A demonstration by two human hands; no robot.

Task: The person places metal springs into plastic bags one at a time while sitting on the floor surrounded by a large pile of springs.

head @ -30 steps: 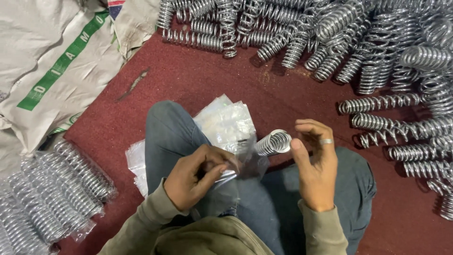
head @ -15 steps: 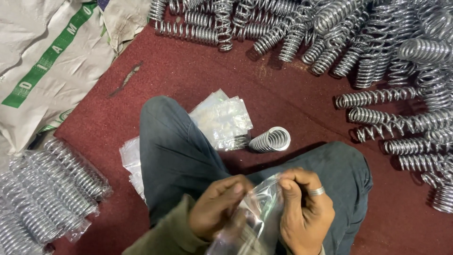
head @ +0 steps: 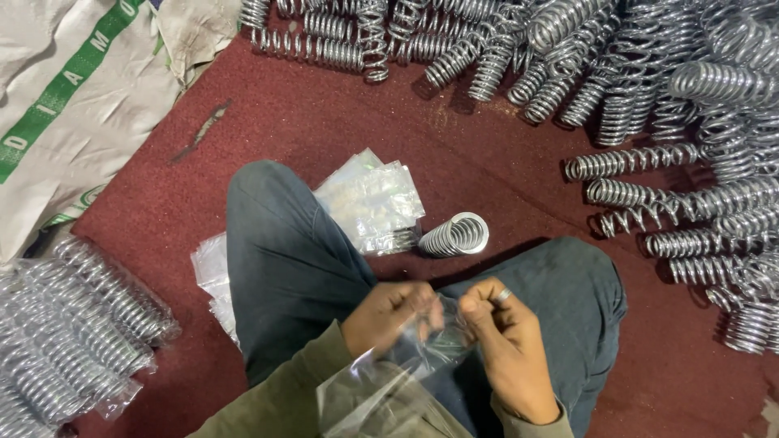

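I sit cross-legged on a dark red carpet. My left hand and my right hand both pinch the top edge of a clear plastic bag that hangs over my lap. A ring shows on a finger of my right hand. One shiny metal coil spring lies on the carpet just beyond my knees, apart from both hands. A loose stack of clear plastic bags rests beside my left knee.
A large heap of bare metal springs covers the far and right side of the carpet. Bagged springs are piled at the near left. White woven sacks with a green stripe lie at the far left.
A second ago my right hand held the spring up; it now lies on the carpet. Both hands have dropped to my lap and taken hold of a clear bag.
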